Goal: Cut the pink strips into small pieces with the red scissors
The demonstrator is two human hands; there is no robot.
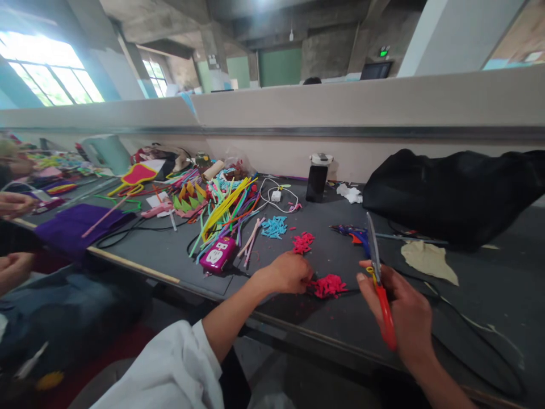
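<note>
My right hand [409, 312] is wrapped around a pair of scissors [384, 315] with orange-red handles, the blades pointing up. Over the dark table, my left hand [292, 272] is closed, its fingertips down at the left edge of a pile of short red-pink pieces [330, 286]. What those fingers pinch, if anything, is hidden. Just beyond the left hand lies a smaller heap of red-pink pieces [303, 242]. Farther back is a heap of short blue pieces [275, 226]. A blue glue gun [361, 238] lies behind the scissors.
Left of the heaps are a purple box-shaped device [218, 254] and a bundle of coloured pipe cleaners [225, 207]. A phone [317, 183] stands upright near the back wall. A black bag [451, 193] fills the back right. Another person's hands [15, 267] show at far left.
</note>
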